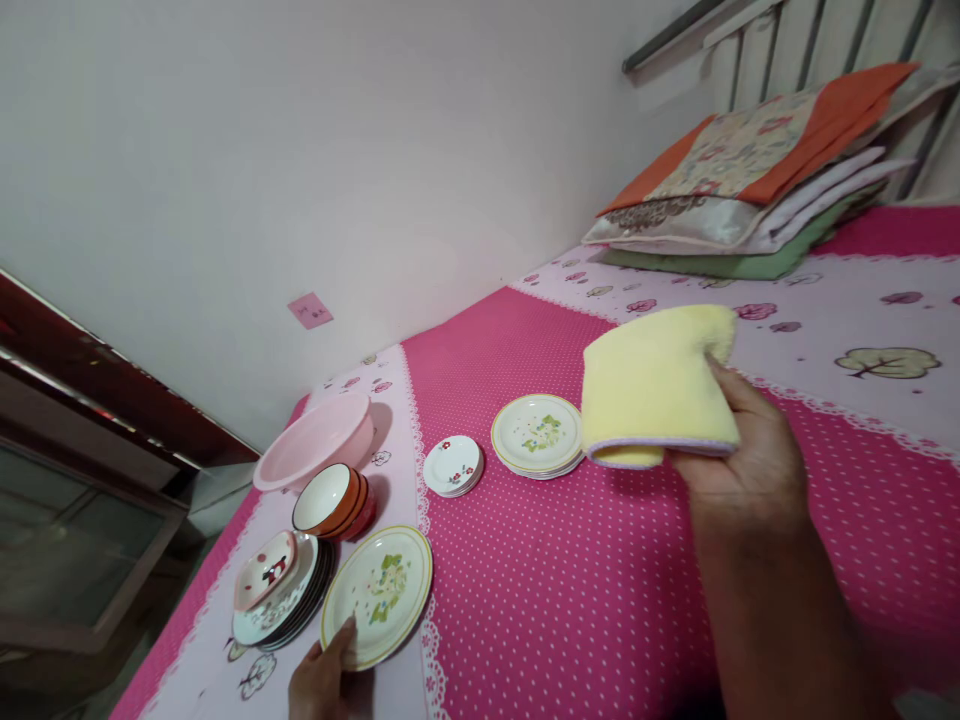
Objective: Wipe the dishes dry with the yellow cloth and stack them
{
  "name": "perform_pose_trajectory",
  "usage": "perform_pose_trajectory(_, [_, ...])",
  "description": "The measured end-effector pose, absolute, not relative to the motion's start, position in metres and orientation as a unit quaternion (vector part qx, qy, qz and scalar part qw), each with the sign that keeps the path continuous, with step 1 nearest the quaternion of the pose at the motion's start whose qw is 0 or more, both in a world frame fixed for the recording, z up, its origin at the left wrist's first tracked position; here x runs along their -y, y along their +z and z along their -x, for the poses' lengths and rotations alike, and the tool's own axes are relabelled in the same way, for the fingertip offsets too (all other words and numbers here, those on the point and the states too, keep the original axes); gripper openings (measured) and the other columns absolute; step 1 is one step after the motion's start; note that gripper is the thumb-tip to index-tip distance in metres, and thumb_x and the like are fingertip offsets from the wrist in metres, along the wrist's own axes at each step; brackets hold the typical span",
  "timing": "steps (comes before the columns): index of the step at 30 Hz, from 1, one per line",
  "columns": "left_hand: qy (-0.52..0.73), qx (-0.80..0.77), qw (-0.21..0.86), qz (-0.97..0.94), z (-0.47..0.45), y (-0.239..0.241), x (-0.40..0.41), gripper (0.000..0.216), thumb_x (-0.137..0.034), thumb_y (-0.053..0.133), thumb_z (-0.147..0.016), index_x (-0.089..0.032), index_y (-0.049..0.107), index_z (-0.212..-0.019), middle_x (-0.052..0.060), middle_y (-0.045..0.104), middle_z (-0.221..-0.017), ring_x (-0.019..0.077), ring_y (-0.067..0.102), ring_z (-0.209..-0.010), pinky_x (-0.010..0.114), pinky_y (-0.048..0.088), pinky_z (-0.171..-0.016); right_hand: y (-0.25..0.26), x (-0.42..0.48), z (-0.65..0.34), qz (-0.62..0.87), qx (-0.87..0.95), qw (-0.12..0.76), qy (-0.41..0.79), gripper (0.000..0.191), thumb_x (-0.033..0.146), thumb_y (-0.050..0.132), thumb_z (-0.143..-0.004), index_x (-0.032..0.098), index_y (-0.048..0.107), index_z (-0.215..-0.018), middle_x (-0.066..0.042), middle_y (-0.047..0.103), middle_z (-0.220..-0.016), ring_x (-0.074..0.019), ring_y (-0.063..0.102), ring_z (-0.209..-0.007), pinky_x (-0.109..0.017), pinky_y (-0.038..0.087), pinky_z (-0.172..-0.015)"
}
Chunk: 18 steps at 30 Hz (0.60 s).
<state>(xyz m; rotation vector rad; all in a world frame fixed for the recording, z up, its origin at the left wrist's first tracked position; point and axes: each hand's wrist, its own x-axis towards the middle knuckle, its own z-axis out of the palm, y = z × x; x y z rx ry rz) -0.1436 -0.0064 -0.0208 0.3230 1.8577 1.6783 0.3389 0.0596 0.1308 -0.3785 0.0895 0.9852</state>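
My right hand (739,455) is raised above the pink dotted bedcover (570,590) and grips a folded yellow cloth (654,388). My left hand (324,680) shows at the bottom edge, its fingers on the near rim of a cream plate with a green leaf pattern (377,594). Just under the cloth's left side lies a small stack of similar leaf-pattern plates (537,435). A stack of little white saucers with red flowers (453,466) sits between the two.
Left of the held plate stand a stack of plates with a small square dish on top (279,592), orange bowls (334,502) and a pink plastic basin (315,442). Folded bedding and cushions (750,190) are piled at the back right against a white wall (300,180).
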Motion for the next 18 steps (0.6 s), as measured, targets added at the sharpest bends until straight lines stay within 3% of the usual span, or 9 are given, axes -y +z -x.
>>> perform_pose_trajectory(5, [0.641, -0.665, 0.374, -0.085, 0.125, -0.008, 0.007, 0.021, -0.001, 0.068, -0.076, -0.021, 0.068, -0.084, 0.001, 0.076, -0.068, 0.0180, 0.070, -0.055, 0.026, 0.058, -0.058, 0.135, -0.058, -0.336, 0.189, -0.055, 0.855, 0.479, 0.021, 0.017, 0.057, -0.096, 0.009, 0.074, -0.104, -0.010, 0.079, -0.092, -0.0219, 0.077, -0.087, -0.037, 0.061, -0.094])
perform_pose_trajectory(10, [0.663, -0.608, 0.435, -0.044, 0.099, -0.001, 0.015, 0.035, -0.007, 0.060, -0.083, -0.019, 0.068, -0.115, 0.004, 0.079, -0.079, 0.0240, 0.078, -0.083, 0.035, 0.062, -0.085, 0.134, -0.056, -0.336, 0.213, -0.044, 0.851, 0.478, 0.019, 0.019, 0.060, -0.096, 0.010, 0.075, -0.101, -0.010, 0.080, -0.101, -0.0184, 0.077, -0.089, -0.028, 0.062, -0.090])
perform_pose_trajectory(15, [0.671, -0.511, 0.535, -0.041, 0.063, 0.026, 0.007, 0.061, -0.003, 0.054, -0.081, -0.013, 0.055, -0.141, 0.012, 0.081, -0.095, 0.0303, 0.072, -0.113, 0.048, 0.052, -0.107, 0.133, -0.053, -0.332, 0.227, -0.029, 0.852, 0.471, 0.020, 0.017, 0.058, -0.096, 0.011, 0.076, -0.100, -0.011, 0.080, -0.102, -0.0182, 0.078, -0.081, -0.026, 0.066, -0.076])
perform_pose_trajectory(18, [0.678, -0.440, 0.589, -0.014, 0.036, 0.050, -0.012, 0.069, -0.005, 0.050, -0.079, -0.017, 0.050, -0.147, 0.012, 0.081, -0.102, 0.0289, 0.066, -0.123, 0.049, 0.044, -0.114, 0.135, -0.053, -0.327, 0.246, -0.036, 0.844, 0.475, 0.019, 0.015, 0.058, -0.096, 0.012, 0.076, -0.100, -0.011, 0.081, -0.100, -0.0183, 0.078, -0.074, -0.026, 0.067, -0.072])
